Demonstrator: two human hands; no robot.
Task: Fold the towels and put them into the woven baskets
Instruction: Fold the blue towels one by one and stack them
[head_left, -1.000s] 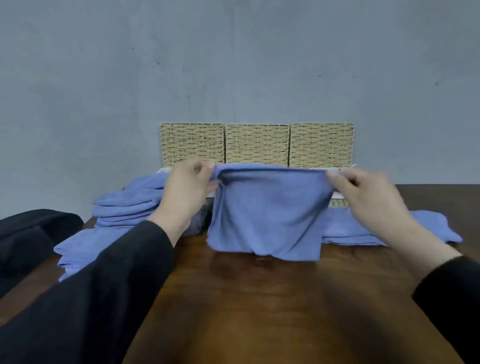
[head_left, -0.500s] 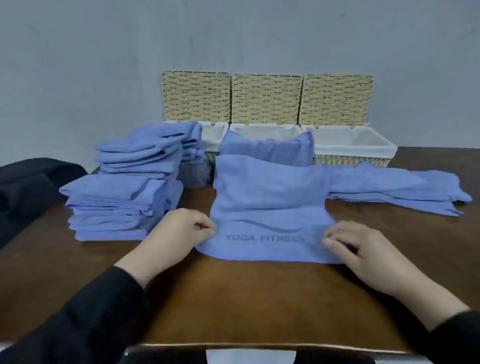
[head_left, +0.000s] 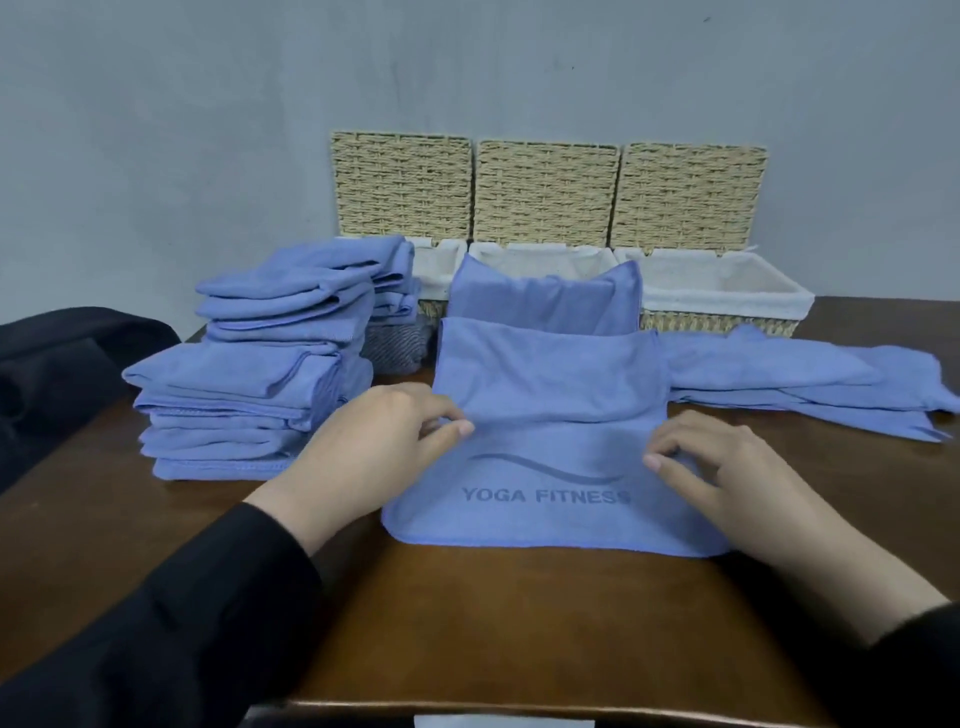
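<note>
Head view shows the left hand and right hand each with a pinching grip on the half-folded towel at frame centre on the worktop, folded stacks waiting left, one towel in the middle basket.

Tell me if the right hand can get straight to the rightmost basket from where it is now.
Probably yes. The right hand rests on the towel with YOGA FITNESS printed on it, and the rightmost basket stands open behind it, lid up. Only flat unfolded towels lie between, low enough to pass over.
</note>
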